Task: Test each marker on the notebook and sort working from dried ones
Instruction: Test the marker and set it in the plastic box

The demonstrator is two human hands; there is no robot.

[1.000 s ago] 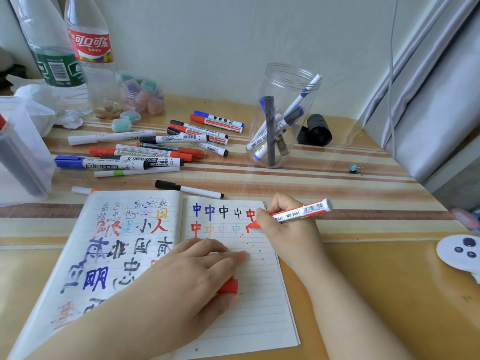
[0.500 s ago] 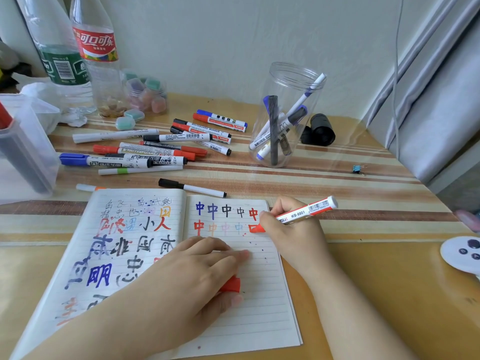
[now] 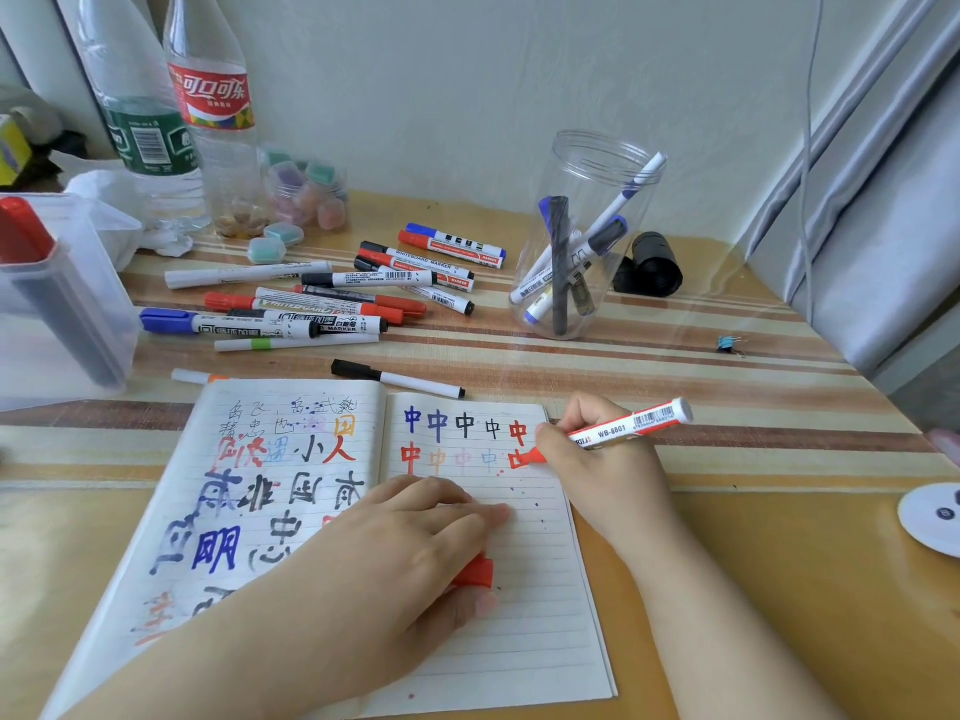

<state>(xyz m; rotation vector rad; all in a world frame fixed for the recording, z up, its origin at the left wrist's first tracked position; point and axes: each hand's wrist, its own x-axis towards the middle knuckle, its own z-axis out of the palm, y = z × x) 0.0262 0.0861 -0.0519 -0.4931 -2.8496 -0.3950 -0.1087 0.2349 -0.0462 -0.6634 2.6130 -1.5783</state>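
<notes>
Two hands work over the open notebook: at six o'clock the left hand lies on the page, fingers curled around a red cap. Toward one o'clock the right hand pinches a red marker, tip on the paper. Farther, at eleven o'clock, loose markers litter the tabletop; at one o'clock a clear jar holds several.

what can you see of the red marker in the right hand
The red marker has a white plastic barrel printed with a barcode and "WB-8801", and its red tip is uncapped. The right hand grips it tilted, tip down-left on the notebook, at a half-drawn red character.
</notes>
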